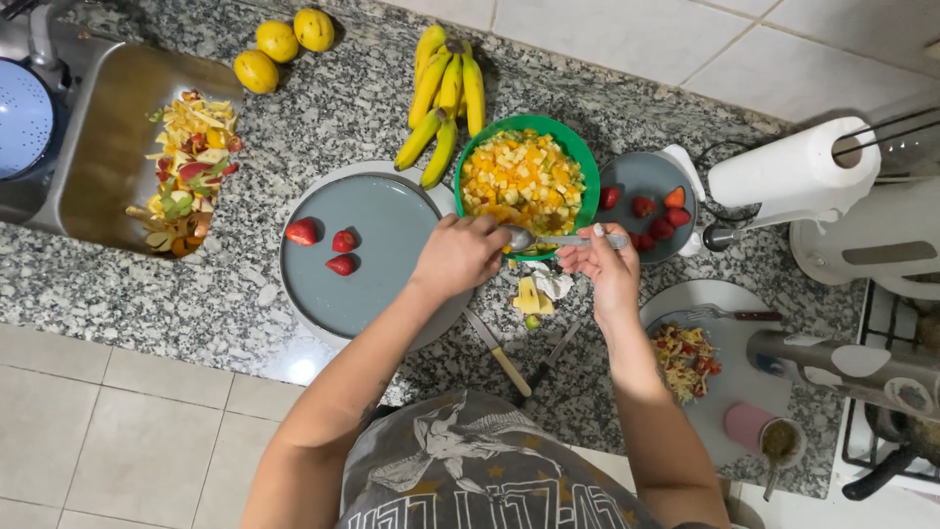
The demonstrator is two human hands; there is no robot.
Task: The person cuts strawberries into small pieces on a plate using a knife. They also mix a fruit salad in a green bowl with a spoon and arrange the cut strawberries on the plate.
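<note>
Holding a metal spoon [563, 238] between both hands, left hand [458, 257] closed at its bowl, right hand [607, 263] pinching its handle, beside a green bowl of chopped fruit [578, 152] on a speckled granite tabletop [215, 294] beneath a white-tiled wall [627, 34].

Both hands on spoon [548, 238], green fruit bowl [580, 157] — banana bunch [446, 93] behind
</note>
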